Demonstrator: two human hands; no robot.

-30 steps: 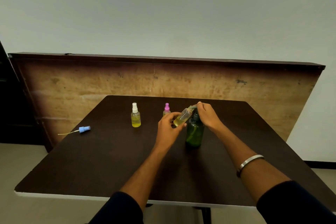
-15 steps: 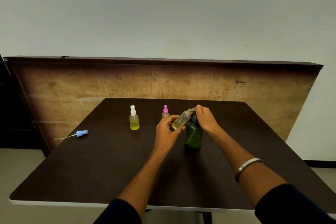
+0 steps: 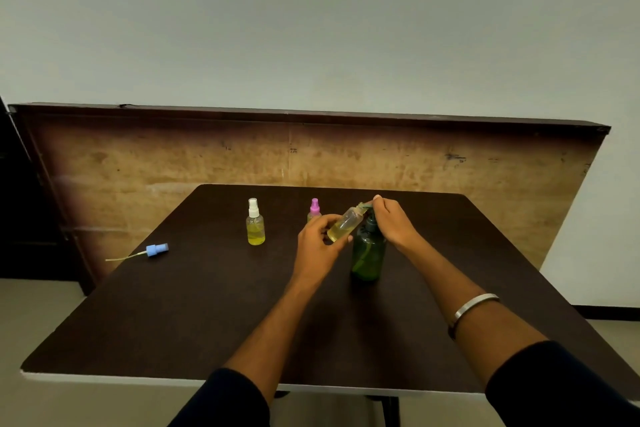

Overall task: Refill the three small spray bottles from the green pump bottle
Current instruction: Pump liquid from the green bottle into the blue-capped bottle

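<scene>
- The left hand (image 3: 320, 239) grips the uncapped spray bottle (image 3: 346, 225), fingers curled round its lower body; the bottle is tilted, its open neck raised toward one o'clock and meeting the pump spout (image 3: 365, 207); yellow liquid sits in its lower part, so the filling looks partway done
- The right hand (image 3: 393, 222) rests on top of the green pump bottle (image 3: 368, 253), fingers curled over the pump head; whether it is pressing down at this instant I cannot tell
- The green pump bottle stands upright on the dark table (image 3: 207, 305), just at four o'clock from the held bottle; a little liquid and the dip tube show through its wall
- The white-capped spray bottle (image 3: 255, 222) stands at nine o'clock from the hands, capped and holding yellow liquid about halfway up; it reads as already refilled
- The pink-capped spray bottle (image 3: 314, 210) stands behind the left hand, mostly hidden; its level cannot be seen, so its state is unknown
- The blue sprayer cap (image 3: 156, 249) with its tube lies far out at nine o'clock, near the table's left edge; by my judgement it belongs to the held bottle and has yet to be screwed back on
</scene>
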